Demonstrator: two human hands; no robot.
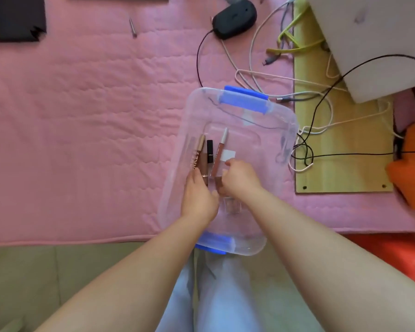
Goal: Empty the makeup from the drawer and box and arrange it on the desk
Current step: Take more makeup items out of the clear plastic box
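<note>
A: What do the hands hold?

B: The left hand (198, 196) grips a bundle of makeup tubes inside the box (283, 130): a gold-capped tube (198, 153) with lettering, a black lipstick (210, 150) beside it, and a brown one between them that I can only partly see. Its fingers curl round their near ends.

A: And the right?

B: The right hand (241, 179) pinches the near end of a lip gloss (219, 156), a brown tube with a long silvery cap pointing away from the person. The two hands are touching, thumb side to thumb side.

A: Where does all this sit?

B: Low in the clear plastic box, which has blue clasps (246, 98) at its far and near ends. A white label (228, 155) shows just beside the gloss. A small clear item lies under the right wrist, too blurred to name.

A: And the box itself?

B: On a pink quilted mat (82, 116), its near end hanging over the mat's edge above the person's knees.

A: Around it?

B: A black mouse (235, 17) farther off, with its cord. White and black cables (316, 130) tangle to the right over a wooden board (345, 168). An orange cloth (410, 173) lies at the right edge.
</note>
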